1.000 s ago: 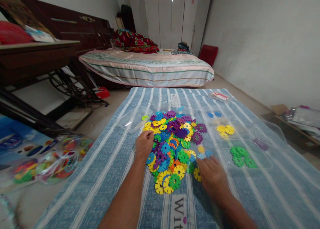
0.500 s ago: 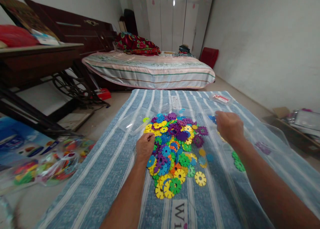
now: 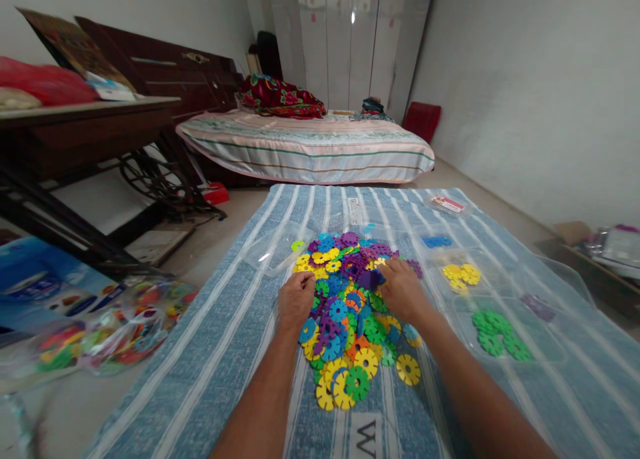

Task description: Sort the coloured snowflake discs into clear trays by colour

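At the far left lay one clear plastic bag of mixed toy pieces (image 3: 115,319), crinkled and glossy. Next to it spread one woven cloth (image 3: 200,352), blue with thin white stripes, which carried everything else. On it sat one shallow clear tray (image 3: 270,252) with a single lime disc (image 3: 297,245) inside.

The left hand (image 3: 296,299) rested on the left edge of the pile of plastic snowflake discs (image 3: 345,325). Its fingers were curled in tight, and whether they enclosed a disc was hidden. The pile itself was one loose heap of flat, round, notched pieces in blue, yellow, green, purple and orange (too many and too overlapped to count), lying mid-cloth between the two hands.

The right hand (image 3: 403,289) lay on the pile's upper right part, knuckles up, fingers bent down beside a purple disc (image 3: 369,280). Their tips were out of sight, so I cannot tell whether they gripped it.

Further right, in clear plastic trays, sorted groups lay apart from the pile: two blue discs (image 3: 437,241), three yellow discs (image 3: 463,273) and a cluster of about six green discs (image 3: 495,329).
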Available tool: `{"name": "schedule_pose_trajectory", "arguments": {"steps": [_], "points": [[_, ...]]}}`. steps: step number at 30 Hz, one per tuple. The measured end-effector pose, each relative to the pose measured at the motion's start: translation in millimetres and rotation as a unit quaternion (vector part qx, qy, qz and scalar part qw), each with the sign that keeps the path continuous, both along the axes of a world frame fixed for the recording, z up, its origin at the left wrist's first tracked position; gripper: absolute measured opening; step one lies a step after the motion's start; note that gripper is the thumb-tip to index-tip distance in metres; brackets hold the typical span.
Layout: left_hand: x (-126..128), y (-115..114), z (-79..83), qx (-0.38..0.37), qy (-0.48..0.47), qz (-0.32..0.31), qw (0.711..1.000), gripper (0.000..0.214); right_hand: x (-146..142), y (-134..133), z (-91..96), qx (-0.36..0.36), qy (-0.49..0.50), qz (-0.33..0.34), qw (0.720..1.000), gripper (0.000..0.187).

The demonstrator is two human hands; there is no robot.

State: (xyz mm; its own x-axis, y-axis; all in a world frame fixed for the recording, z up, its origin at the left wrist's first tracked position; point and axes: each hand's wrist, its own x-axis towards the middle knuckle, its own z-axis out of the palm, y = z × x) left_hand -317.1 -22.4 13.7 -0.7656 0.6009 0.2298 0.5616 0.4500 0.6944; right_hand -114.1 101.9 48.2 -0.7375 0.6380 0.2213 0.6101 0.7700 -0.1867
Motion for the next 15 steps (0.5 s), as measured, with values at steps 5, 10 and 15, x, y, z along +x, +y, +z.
{"name": "schedule_pose_trajectory", "arguments": {"steps": [5, 10, 15], "points": [[-0.7, -0.1, -0.8, -0.005, -0.009, 0.001, 1.000, 0.022, -5.5, 6.4, -4.9, -0.029, -0.030, -0.019, 0.999, 0.023], [-1.3, 0.6, -1.3, -0.002, -0.007, 0.003, 1.000, 0.021, -1.2, 2.8, -7.3, -0.006, -0.021, -0.011, 1.000, 0.016], [-0.2, 1.2, 0.3, -0.007, -0.009, 0.007, 1.000, 0.023, 6.4, -0.5, -13.2, 0.020, 0.047, 0.019, 0.999, 0.015]]}}
